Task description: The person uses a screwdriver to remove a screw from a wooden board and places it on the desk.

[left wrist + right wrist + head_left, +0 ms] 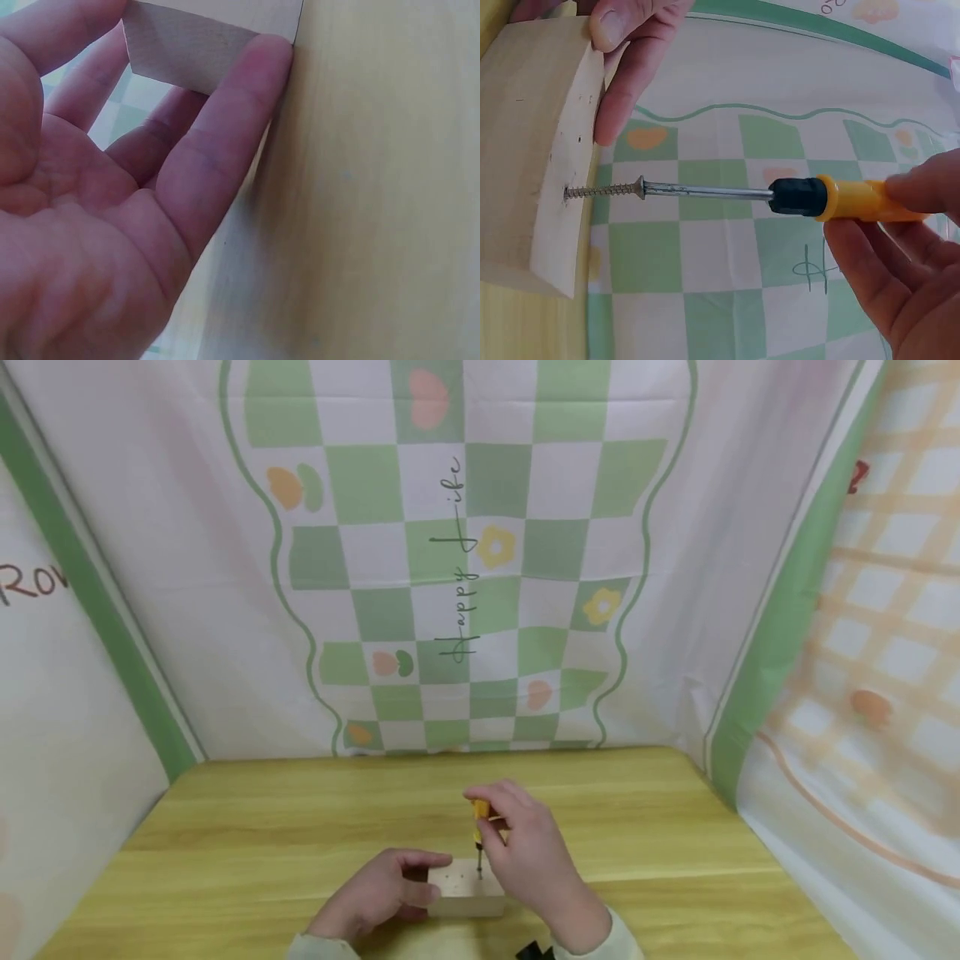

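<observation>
A pale wooden block point(465, 906) lies on the table, with several small holes in its top face. My left hand point(386, 889) grips its left end, thumb on the near side and fingers at the far side. In the right wrist view a screw point(604, 191) stands with its tip in one hole, most of its thread exposed. The tip of a screwdriver point(705, 192) with a yellow and black handle meets the screw's head, the shaft in line with it. My right hand point(528, 847) holds the handle between thumb and fingers above the block.
The wood-grain table point(300, 810) spreads around the block. A small black object point(534, 952) shows at the bottom edge by the right sleeve. Behind the table hangs a green-and-white checked curtain point(367, 485), with more fabric at both sides.
</observation>
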`<state>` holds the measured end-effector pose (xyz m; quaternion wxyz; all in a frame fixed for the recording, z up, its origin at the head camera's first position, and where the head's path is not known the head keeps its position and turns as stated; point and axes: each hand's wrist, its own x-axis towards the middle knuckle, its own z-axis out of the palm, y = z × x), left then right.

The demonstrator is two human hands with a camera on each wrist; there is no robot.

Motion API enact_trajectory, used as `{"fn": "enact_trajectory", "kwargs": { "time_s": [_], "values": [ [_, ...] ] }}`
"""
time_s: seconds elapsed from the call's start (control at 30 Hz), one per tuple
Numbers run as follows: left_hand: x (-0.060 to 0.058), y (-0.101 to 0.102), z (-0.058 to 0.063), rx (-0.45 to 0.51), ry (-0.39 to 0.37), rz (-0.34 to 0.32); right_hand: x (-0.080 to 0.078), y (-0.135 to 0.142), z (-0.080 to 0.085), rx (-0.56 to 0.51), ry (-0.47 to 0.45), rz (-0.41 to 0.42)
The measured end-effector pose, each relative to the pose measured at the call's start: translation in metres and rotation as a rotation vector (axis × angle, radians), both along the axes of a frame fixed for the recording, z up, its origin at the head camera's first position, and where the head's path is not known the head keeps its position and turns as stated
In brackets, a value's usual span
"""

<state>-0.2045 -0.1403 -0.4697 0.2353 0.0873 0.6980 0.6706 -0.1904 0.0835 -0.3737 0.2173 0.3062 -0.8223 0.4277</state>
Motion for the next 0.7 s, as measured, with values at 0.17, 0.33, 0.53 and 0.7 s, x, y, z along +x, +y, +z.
{"fn": "enact_trajectory", "kwargs": {
  "time_s": [0.17,0.33,0.53,0.7],
  "values": [
    [-0.0003,0.0007,-0.0003,-0.012,0.003,-0.002,-0.0008,0.0000,-0.0010,0.037,0.016,0.013],
    [-0.0010,0.0008,-0.0011,-0.013,-0.003,0.003,-0.0003,-0.0008,-0.0017,0.033,-0.039,-0.034],
    [-0.0016,0.0011,-0.0015,-0.017,0.000,0.007,0.0000,0.0000,-0.0025,0.019,-0.086,-0.027],
    [-0.0010,0.0008,-0.0013,-0.020,0.005,0.008,0.0005,-0.0002,-0.0025,0.026,-0.040,-0.057]
  ]
}}
